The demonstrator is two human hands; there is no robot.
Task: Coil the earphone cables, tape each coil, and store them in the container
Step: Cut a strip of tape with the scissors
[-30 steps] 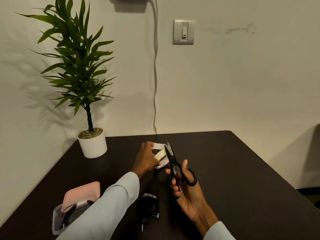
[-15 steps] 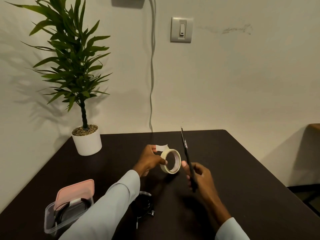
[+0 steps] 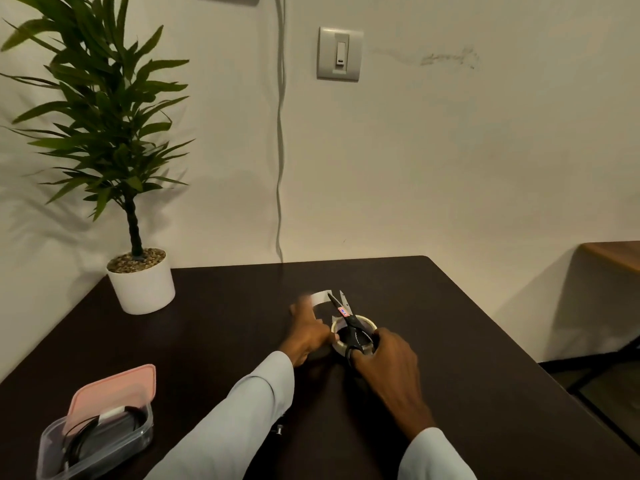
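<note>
Dark desk (image 3: 450,341) set against a pale wall, bearing a potted plant (image 3: 100,133) at its far left corner. At the near left edge stands a clear container (image 3: 100,441), its pink lid (image 3: 114,389) propped open, with a taped black earphone coil (image 3: 100,433) inside. At desk centre, the right hand (image 3: 389,355) curls its fingers through the handles of black scissors (image 3: 349,325), whose blades are parted around a drawn-out strip of tape (image 3: 322,296). The left hand (image 3: 310,332), blurred, pinches the strip's free end just beside the tape roll (image 3: 353,336), which lies on the desk under the scissors.
</note>
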